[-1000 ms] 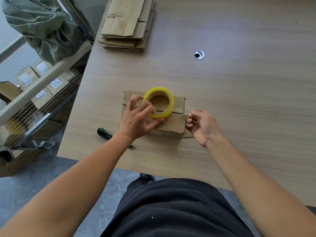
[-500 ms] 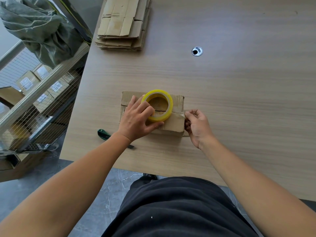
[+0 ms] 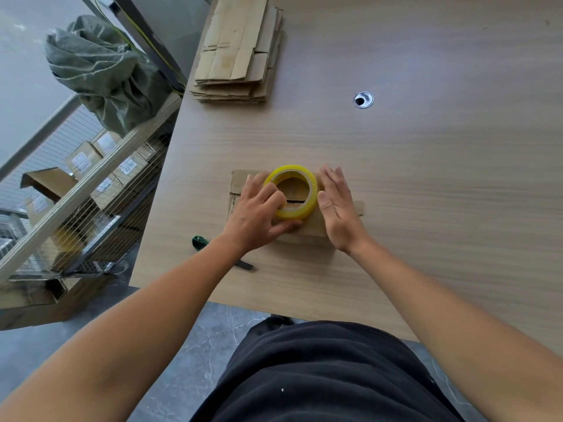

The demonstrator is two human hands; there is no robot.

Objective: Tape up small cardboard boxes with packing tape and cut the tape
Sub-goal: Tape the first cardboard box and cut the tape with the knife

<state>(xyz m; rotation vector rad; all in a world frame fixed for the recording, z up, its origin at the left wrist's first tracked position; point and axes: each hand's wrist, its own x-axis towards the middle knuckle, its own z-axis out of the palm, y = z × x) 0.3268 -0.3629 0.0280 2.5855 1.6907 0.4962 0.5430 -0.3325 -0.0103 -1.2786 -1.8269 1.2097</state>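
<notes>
One small cardboard box [image 3: 240,185] at centre frame on the wooden table [image 3: 441,193], flaps folded down, contents hidden, flap seam visible through the hole of the yellow tape roll [image 3: 295,212] lying flat on top. Left hand [image 3: 256,216] curled over the roll's left side, gripping it, thumb along the box front. Right hand [image 3: 338,208] flat on the box's right end, fingers straight and together, just beside the roll, holding nothing. Upper centre: stack of flattened cartons [image 3: 237,53]. Left of frame: wire shelving [image 3: 91,190] with white-labelled boxes [image 3: 82,161], print too small to read, plus a green sack [image 3: 100,71]. Green-handled knife [image 3: 199,241] near the table's lower left corner, partly under the left forearm. Box close to the near table edge; broad tabletop toward the right of frame, round cable grommet [image 3: 363,99] in its upper part.
</notes>
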